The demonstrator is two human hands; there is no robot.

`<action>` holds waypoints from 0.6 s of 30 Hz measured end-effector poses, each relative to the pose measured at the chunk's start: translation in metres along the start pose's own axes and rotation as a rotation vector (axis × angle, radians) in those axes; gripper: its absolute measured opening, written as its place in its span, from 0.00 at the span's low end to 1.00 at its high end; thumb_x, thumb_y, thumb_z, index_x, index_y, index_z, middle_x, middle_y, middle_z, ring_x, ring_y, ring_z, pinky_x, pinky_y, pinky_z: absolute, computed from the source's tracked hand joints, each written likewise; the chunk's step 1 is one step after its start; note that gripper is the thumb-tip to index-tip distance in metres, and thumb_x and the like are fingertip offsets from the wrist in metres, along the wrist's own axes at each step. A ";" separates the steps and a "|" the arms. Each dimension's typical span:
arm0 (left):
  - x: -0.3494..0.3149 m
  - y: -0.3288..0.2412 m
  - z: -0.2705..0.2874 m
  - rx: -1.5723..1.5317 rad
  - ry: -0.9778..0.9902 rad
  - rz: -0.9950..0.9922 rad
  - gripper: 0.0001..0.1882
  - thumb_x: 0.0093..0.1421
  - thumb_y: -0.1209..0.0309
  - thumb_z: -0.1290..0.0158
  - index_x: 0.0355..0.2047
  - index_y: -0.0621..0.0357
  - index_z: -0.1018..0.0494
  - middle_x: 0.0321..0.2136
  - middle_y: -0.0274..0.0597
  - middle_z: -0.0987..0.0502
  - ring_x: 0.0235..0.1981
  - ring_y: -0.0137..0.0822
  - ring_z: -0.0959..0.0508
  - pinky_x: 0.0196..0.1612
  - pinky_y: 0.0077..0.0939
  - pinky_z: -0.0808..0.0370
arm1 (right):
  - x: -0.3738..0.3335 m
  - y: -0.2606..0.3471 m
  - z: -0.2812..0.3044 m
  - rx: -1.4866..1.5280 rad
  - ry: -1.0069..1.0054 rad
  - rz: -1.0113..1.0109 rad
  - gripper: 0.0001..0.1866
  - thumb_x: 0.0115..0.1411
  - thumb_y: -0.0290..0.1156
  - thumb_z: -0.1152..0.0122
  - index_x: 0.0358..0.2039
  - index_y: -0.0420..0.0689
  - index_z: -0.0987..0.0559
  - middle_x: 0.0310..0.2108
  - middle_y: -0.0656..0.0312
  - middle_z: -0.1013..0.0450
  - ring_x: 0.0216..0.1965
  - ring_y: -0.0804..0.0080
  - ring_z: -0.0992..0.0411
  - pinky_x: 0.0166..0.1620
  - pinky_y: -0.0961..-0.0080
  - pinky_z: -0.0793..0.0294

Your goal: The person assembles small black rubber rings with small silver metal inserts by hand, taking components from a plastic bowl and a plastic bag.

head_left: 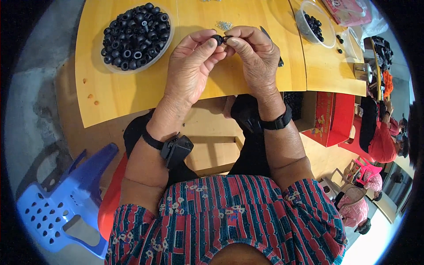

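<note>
Above the table's near half, my left hand (190,66) pinches a round black plastic piece (218,39) between thumb and fingers. My right hand (256,59) meets it from the other side, its fingers closed on a small dark part (227,39) touching the round piece; its exact kind is too small to tell. To the left stands a shallow clear bowl (171,44) heaped with hollow black plastic pieces (134,39). Just beyond my fingertips lies a little pile of small silvery metal pieces (224,25). A dark pointed tool (265,31) is partly hidden behind my right hand.
A clear tub (329,44) with black pieces stands on the yellow table (128,95) at the right, near a metal can (362,72). Below the edge is a red carton (331,119). A blue plastic chair (66,207) stands left. Other people sit far right.
</note>
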State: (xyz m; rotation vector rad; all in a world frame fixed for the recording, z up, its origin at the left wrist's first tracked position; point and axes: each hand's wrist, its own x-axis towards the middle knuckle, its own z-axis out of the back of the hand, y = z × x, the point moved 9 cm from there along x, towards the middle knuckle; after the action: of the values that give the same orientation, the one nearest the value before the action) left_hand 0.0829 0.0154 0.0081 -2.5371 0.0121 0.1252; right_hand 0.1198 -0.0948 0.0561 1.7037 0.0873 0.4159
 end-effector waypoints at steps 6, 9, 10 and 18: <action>0.001 0.001 0.002 0.044 -0.017 -0.020 0.09 0.57 0.76 0.49 0.39 0.59 0.30 0.34 0.37 0.26 0.35 0.28 0.24 0.40 0.20 0.25 | 0.000 0.001 0.002 -0.023 -0.024 0.032 0.05 0.55 0.20 0.44 0.33 0.35 0.24 0.27 0.63 0.27 0.25 0.81 0.30 0.32 0.86 0.29; 0.001 0.002 0.003 0.052 -0.016 -0.021 0.09 0.57 0.76 0.49 0.39 0.59 0.30 0.34 0.37 0.26 0.35 0.28 0.24 0.40 0.20 0.25 | -0.001 0.001 0.003 -0.005 -0.031 0.036 0.04 0.54 0.20 0.44 0.31 0.35 0.24 0.27 0.64 0.26 0.25 0.82 0.31 0.31 0.87 0.29; 0.001 0.002 0.003 0.053 -0.016 -0.016 0.09 0.57 0.77 0.49 0.39 0.59 0.30 0.34 0.37 0.26 0.35 0.28 0.24 0.40 0.20 0.25 | -0.001 0.000 0.003 0.019 -0.033 0.030 0.04 0.54 0.20 0.44 0.31 0.35 0.24 0.27 0.64 0.26 0.25 0.82 0.31 0.31 0.87 0.29; 0.001 0.001 0.002 0.048 -0.042 -0.014 0.09 0.56 0.77 0.48 0.38 0.61 0.30 0.33 0.38 0.26 0.33 0.28 0.25 0.41 0.22 0.26 | 0.000 -0.003 0.002 0.075 -0.019 -0.018 0.04 0.54 0.21 0.44 0.31 0.35 0.25 0.28 0.63 0.27 0.25 0.81 0.31 0.31 0.86 0.30</action>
State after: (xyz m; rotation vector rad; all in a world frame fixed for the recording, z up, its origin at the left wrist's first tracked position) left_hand 0.0835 0.0163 0.0057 -2.4859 -0.0193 0.1711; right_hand 0.1210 -0.0962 0.0527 1.7796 0.1048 0.3872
